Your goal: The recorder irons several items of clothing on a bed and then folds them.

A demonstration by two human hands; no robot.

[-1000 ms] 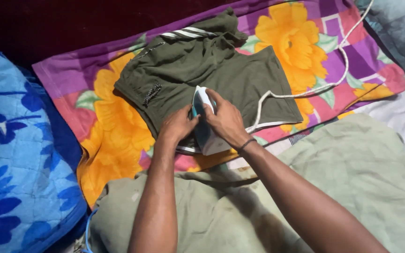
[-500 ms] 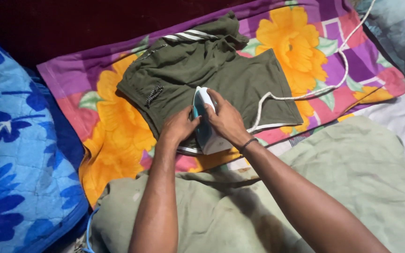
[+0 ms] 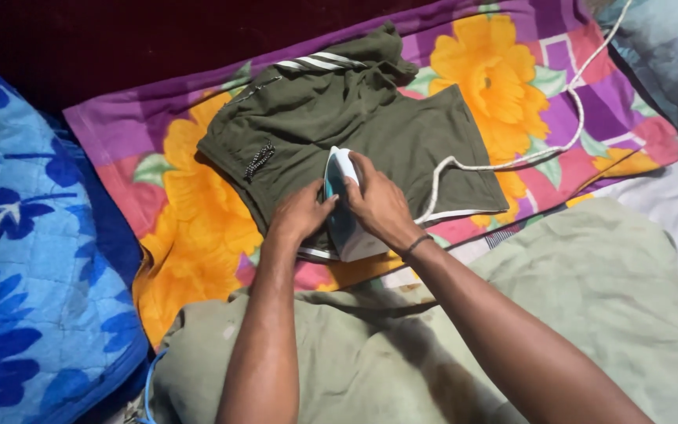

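Open floral sheet [image 3: 190, 235] lies left of the iron [image 3: 345, 212], while the white cord [image 3: 512, 157] crosses the right side.

no packages, labels, signs, screens

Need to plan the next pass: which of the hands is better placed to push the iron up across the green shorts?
Right hand: it wraps the iron from above, while the left hand only touches its side.

Both hands on iron [image 3: 344, 206] (white-teal), olive shorts [image 3: 355, 129], floral sheet [image 3: 190, 228]
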